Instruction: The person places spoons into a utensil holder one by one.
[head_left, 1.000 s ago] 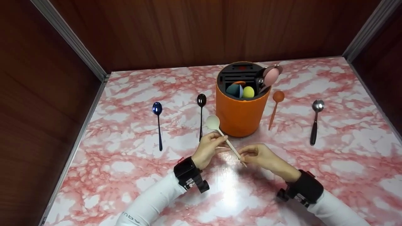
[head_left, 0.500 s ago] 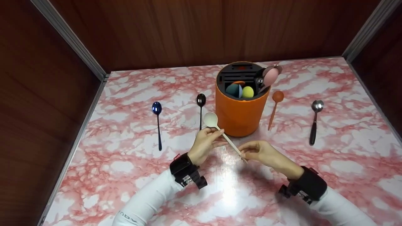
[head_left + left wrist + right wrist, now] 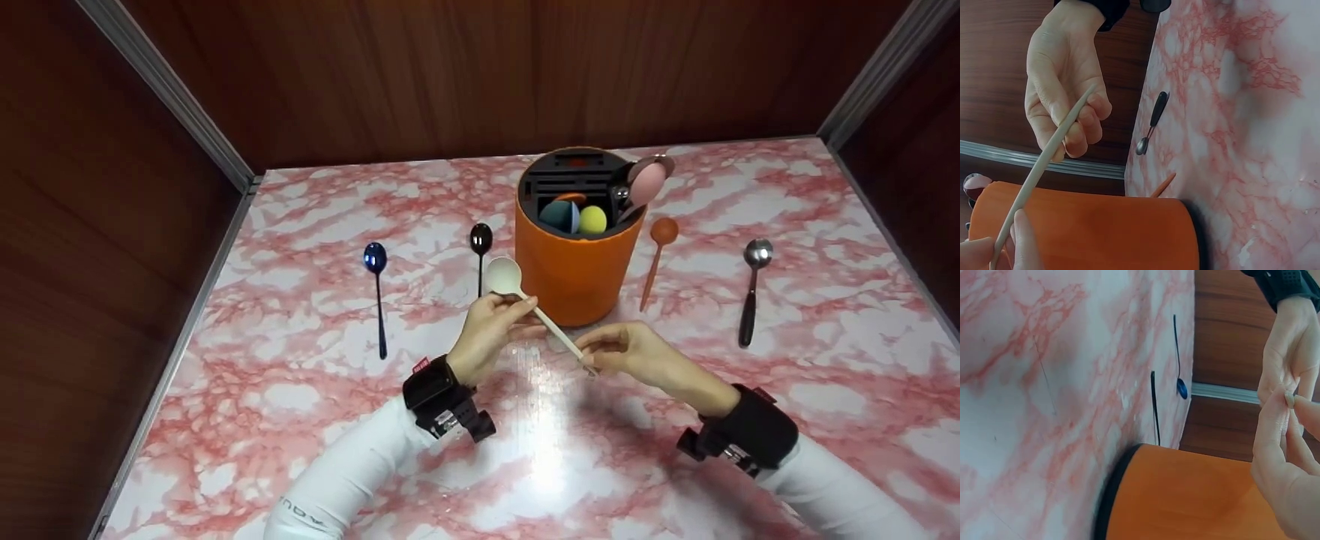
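Note:
A cream spoon [image 3: 504, 277] hangs tilted above the marble table [image 3: 300, 390], just in front of the orange holder [image 3: 574, 270]. My left hand [image 3: 525, 306] pinches its handle close to the bowl. My right hand [image 3: 589, 358] pinches the handle's tail end. In the left wrist view the handle [image 3: 1044, 163] runs from my left fingertips [image 3: 1013, 239] up to the right hand [image 3: 1067, 95]. The right wrist view shows the handle's end [image 3: 1289, 399] held between the right hand's fingers [image 3: 1275, 455], with the left hand [image 3: 1289, 354] behind it.
The holder contains several spoons, among them a pink one [image 3: 646, 183], a yellow one [image 3: 592, 219] and a teal one [image 3: 561, 216]. On the table lie a blue spoon [image 3: 376, 285], a black spoon [image 3: 480, 251], an orange spoon [image 3: 658, 251] and a silver black-handled spoon [image 3: 752, 289]. Wooden walls enclose the table.
Both hands have carried the cream spoon a little up and away from me, closer to the holder. The grips are unchanged.

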Action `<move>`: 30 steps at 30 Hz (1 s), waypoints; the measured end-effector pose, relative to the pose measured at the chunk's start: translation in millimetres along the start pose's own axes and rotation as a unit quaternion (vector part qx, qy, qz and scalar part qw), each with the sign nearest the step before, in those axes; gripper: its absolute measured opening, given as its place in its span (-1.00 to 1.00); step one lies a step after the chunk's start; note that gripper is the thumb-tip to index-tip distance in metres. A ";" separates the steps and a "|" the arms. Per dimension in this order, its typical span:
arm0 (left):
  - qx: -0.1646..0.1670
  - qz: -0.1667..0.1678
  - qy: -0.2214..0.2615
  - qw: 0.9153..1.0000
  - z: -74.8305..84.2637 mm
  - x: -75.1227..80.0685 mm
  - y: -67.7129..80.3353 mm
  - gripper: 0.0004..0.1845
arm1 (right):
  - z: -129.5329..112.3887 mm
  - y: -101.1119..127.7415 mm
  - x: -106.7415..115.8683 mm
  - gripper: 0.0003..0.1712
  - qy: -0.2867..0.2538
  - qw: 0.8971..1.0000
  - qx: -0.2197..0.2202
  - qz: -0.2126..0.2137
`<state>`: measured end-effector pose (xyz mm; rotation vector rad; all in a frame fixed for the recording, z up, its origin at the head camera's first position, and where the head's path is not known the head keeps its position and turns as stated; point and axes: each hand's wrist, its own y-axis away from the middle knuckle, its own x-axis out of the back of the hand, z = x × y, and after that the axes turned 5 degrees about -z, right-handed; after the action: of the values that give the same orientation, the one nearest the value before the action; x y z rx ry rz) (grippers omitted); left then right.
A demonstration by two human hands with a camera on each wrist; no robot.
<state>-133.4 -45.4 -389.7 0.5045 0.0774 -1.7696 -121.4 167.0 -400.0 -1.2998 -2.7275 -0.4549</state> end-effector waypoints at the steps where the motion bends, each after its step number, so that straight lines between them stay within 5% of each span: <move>1: -0.003 -0.001 -0.001 1.000 1.4 -0.4 0.3 -0.96 | -1.7 0.4 0.6 -0.62 0.003 1.000 0.001 -0.001; 30: -0.060 -0.014 -0.017 0.998 45.1 -10.3 0.7 -0.92 | -39.9 -1.4 13.1 -0.65 0.052 0.998 0.001 0.028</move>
<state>-144.2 -50.4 -345.1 0.3880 0.1673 -1.7881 -132.8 163.9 -359.8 -1.3112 -2.5996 -0.4994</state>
